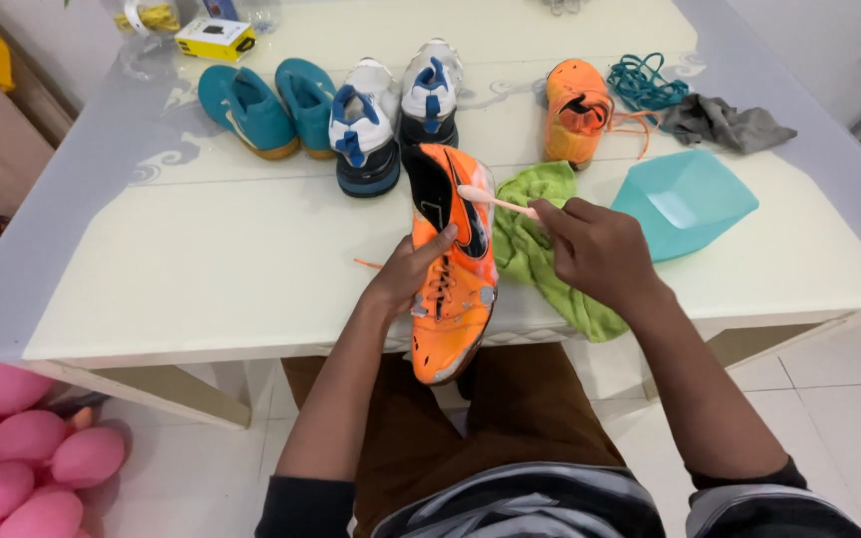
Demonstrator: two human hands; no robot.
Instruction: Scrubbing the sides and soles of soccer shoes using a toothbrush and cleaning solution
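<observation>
My left hand point(409, 274) grips an orange and black sports shoe point(455, 289) from its left side, holding it over the table's front edge with the toe pointing toward me. My right hand point(598, 249) holds a thin pink brush point(495, 201) by its handle. The brush head rests on the shoe's upper part near the black collar. A green cloth point(530, 249) lies on the table under my right hand, just right of the shoe.
On the white table point(201, 259) stand a pair of teal shoes point(266, 105), a white, blue and black pair point(396, 115), another orange shoe point(575, 110), a teal bowl point(685, 199), teal laces point(645, 82), a grey rag point(724, 122) and a yellow box point(214, 38). Pink balloons point(22, 448) lie at the lower left.
</observation>
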